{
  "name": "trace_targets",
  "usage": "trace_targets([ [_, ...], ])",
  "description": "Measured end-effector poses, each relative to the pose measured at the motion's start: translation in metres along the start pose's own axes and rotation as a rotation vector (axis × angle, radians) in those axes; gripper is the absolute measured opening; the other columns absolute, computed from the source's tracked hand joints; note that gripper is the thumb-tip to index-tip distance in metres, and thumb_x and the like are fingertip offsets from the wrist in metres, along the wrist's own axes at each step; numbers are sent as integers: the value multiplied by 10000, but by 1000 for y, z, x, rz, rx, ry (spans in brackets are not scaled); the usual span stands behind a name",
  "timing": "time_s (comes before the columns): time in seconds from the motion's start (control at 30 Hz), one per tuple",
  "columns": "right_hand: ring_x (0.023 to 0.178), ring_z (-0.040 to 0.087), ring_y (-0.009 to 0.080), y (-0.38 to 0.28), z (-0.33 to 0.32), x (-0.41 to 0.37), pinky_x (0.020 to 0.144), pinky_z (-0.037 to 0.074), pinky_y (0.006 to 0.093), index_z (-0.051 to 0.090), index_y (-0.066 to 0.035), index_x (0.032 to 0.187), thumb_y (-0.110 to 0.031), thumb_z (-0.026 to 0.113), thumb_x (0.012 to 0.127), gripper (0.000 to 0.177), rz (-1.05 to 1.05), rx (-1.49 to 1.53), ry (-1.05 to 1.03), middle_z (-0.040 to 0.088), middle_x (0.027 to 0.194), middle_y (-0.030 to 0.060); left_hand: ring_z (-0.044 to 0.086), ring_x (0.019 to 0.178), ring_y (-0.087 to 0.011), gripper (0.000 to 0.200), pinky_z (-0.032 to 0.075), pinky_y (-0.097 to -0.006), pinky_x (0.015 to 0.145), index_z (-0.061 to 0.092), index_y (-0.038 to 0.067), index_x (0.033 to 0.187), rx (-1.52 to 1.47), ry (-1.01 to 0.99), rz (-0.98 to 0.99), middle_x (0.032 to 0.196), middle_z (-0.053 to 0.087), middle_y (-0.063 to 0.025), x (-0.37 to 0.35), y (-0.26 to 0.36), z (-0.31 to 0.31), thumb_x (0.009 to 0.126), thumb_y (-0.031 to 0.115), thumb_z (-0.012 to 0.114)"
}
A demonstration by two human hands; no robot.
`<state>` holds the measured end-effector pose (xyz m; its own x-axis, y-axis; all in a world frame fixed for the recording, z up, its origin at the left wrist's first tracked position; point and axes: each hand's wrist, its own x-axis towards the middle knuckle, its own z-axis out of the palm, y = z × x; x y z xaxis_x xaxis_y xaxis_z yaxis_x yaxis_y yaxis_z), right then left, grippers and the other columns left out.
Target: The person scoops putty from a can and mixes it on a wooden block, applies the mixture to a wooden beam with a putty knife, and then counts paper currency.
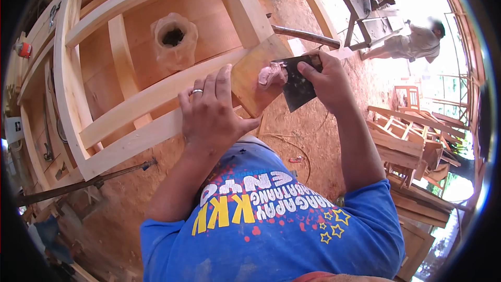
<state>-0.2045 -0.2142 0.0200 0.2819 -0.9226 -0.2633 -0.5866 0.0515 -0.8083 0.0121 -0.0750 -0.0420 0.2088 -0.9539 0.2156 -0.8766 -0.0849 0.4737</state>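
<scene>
My right hand (332, 81) grips a black, flat putty knife (301, 87), its thumb pressed on the blade's face. The knife's left edge touches a lump of pink putty (272, 75). That putty lies on a small yellowish board (249, 82), tilted in front of my body. At the board's left edge is my left hand (211, 102), a ring on one finger. Its fingers point up beside the edge and its thumb reaches under the lower corner, holding the board. Part of the left grip is hidden.
A pale wooden frame (156, 86) fills the left, with a plastic-lined container (175, 39) inside it. Clamp bars (308, 36) cross the frame. A person (417, 42) is at the upper right, near stacked wooden furniture parts (399, 143). The ground (313, 141) is brown.
</scene>
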Motion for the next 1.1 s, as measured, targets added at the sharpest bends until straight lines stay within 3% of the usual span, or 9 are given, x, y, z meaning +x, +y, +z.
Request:
trace_targets([
  [0.33, 867, 729, 254, -32, 15, -2, 821, 556, 388, 691, 44, 1130, -166, 747, 917, 304, -195, -239, -111, 762, 941, 170, 622, 1223, -301, 1101, 391, -482, 1072, 508, 41, 1471, 8, -3, 6, 1303, 660, -155, -1, 0, 0, 588, 566, 904],
  [0.43, 815, 688, 133, -50, 7, -8, 776, 556, 311, 707, 38, 1109, -142, 787, 907, 282, -141, -289, -189, 759, 933, 94, 619, 1225, -306, 1102, 389, -484, 1078, 500, 36, 1476, 23, -40, -11, 1290, 659, -163, -2, 4, -4, 593, 560, 902],
  [0.53, 897, 735, 279, -67, -8, -14, 821, 553, 390, 733, 22, 1086, -156, 783, 857, 293, -113, -454, -195, 755, 963, 178, 601, 1250, -302, 1109, 378, -484, 1094, 487, 34, 1484, 6, -60, -25, 1302, 648, -166, 0, 4, -6, 595, 548, 905],
  [0.67, 910, 726, 343, -81, -11, -38, 828, 565, 412, 766, -4, 1050, -29, 707, 898, 165, -616, -459, -111, 756, 985, 165, 573, 1283, -289, 1119, 362, -484, 1116, 475, 37, 1491, 10, -70, -55, 1339, 625, -162, -3, 5, -4, 591, 540, 909],
  [0.8, 990, 723, 315, -36, 15, -35, 867, 585, 408, 767, -26, 1067, 14, 663, 838, 255, -912, -621, -50, 757, 1065, 108, 571, 1285, -284, 1111, 363, -488, 1114, 481, 35, 1484, -10, -68, -72, 1348, 617, -159, -1, 7, -3, 589, 534, 911],
  [0.83, 1001, 722, 304, -21, 24, -41, 859, 587, 407, 776, -54, 1084, 84, 691, 816, 313, -893, -717, -56, 754, 1109, 111, 571, 1286, -284, 1109, 364, -489, 1113, 483, 34, 1482, -15, -59, -70, 1349, 617, -158, -1, 7, -2, 588, 531, 912],
  [0.97, 980, 731, 296, -28, 5, -51, 845, 588, 412, 780, -55, 1077, 93, 682, 793, 335, -866, -727, -219, 762, 1083, 109, 573, 1283, -283, 1109, 367, -488, 1105, 485, 31, 1480, 1, -92, -72, 1351, 620, -149, -4, 8, -5, 584, 525, 912],
  [1.07, 994, 719, 300, -40, -16, -41, 885, 576, 417, 782, -87, 1068, 85, 626, 769, 378, -783, -713, -219, 763, 1081, 66, 584, 1267, -286, 1105, 374, -482, 1097, 493, 29, 1473, 5, -101, -60, 1342, 627, -142, 4, 11, -8, 578, 528, 908],
  [1.1, 954, 722, 316, -43, -13, -39, 879, 579, 411, 788, -102, 1066, 123, 598, 745, 436, -839, -694, -102, 767, 1065, 82, 589, 1259, -287, 1102, 376, -479, 1095, 498, 28, 1469, 3, -107, -73, 1338, 630, -140, 2, 11, -8, 576, 529, 907],
])
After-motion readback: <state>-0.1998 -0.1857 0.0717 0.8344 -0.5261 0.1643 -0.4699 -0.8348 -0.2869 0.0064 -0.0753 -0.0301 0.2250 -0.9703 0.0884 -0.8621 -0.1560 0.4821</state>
